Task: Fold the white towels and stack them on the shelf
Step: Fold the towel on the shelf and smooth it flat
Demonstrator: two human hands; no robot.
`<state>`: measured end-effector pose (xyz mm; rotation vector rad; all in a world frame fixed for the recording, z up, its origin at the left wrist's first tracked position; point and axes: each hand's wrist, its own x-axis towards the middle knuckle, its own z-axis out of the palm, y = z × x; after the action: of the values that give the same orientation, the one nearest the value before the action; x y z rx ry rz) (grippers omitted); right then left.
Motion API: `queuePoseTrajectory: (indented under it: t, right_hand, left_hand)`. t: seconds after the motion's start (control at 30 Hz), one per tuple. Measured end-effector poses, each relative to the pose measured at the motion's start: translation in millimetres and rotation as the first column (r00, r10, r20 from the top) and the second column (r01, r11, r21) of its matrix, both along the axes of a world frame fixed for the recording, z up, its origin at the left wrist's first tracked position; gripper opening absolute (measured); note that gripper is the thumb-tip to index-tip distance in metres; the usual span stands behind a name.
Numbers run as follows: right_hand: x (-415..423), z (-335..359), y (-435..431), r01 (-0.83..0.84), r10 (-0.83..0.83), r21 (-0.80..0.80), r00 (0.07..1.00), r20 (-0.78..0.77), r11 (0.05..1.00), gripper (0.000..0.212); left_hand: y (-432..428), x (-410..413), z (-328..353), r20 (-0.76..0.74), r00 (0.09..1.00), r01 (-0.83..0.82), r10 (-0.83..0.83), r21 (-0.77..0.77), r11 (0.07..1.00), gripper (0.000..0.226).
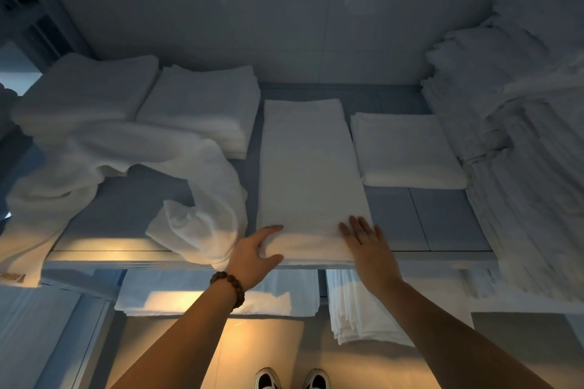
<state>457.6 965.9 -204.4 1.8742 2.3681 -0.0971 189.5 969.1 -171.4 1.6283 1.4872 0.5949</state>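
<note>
**Dim linen shelf, one long towel mid-fold**

Grey shelf [442,221] boards in a dim closet carry white linen on every side. The towel [306,167] being worked on lies in the middle, already folded into a narrow strip. Its long axis runs straight from near to far, and its near end sits at the shelf's front lip.

The left hand [252,257] grips the near left corner, with its fingers curled over the top and the thumb at the front edge. The right hand [366,246] lies flat on the near right corner, fingers straight and spread, holding nothing. This looks like pinning and squaring the end before it is folded away towards the far end.

Just right of the strip sits a finished square towel [407,151], probably the size to match and the place to stack. A loose towel [196,174] sprawls to the left, likely waiting its turn. Behind it are two neat stacks [202,104], and a tall pile [531,136] fills the right side.
</note>
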Motion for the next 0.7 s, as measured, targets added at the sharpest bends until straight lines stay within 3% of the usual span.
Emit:
queuePoseTrajectory:
  t: [0.13,0.2,0.33,0.53,0.6,0.63,0.7]
  right_hand:
    - [6.1,-0.4,-3.9,0.001,-0.001,0.013,0.999,-0.041,1.000,0.075]
    - [8.9,-1.4,-6.2,0.008,-0.007,0.020,0.998,-0.056,1.000,0.072]
    - [8.8,-2.4,-6.9,0.014,-0.010,0.031,0.993,-0.121,0.999,0.070]
    - [3.1,-2.4,-9.8,0.045,-0.039,0.030,0.986,-0.163,0.999,0.075]
    - [3.4,-2.1,-10.0,0.049,-0.045,0.023,0.986,-0.158,0.999,0.076]
    - [3.6,-2.2,-10.0,0.052,-0.048,0.021,0.986,-0.157,0.998,0.077]
    - [4.0,-3.0,-10.6,0.053,-0.049,0.017,0.986,-0.158,0.998,0.078]
  left_hand:
    - [-11.8,2.4,-1.4,-0.048,0.999,-0.020,0.022,0.038,0.999,0.034]
    - [-14.3,5.0,-2.3,-0.139,0.990,-0.028,0.037,0.071,0.997,0.032]
    - [-15.1,10.4,-1.9,-0.444,0.890,0.041,0.106,0.309,0.950,0.029]
    - [-12.1,18.3,1.9,-0.549,0.788,0.056,0.278,0.515,0.855,0.030]
    - [-10.9,18.3,1.1,-0.520,0.818,-0.004,0.244,0.419,0.908,0.026]
    - [-9.8,16.9,0.2,-0.439,0.877,-0.059,0.197,0.310,0.949,0.025]
    - [-9.1,14.4,2.2,-0.058,0.985,-0.160,0.160,0.015,0.987,0.025]
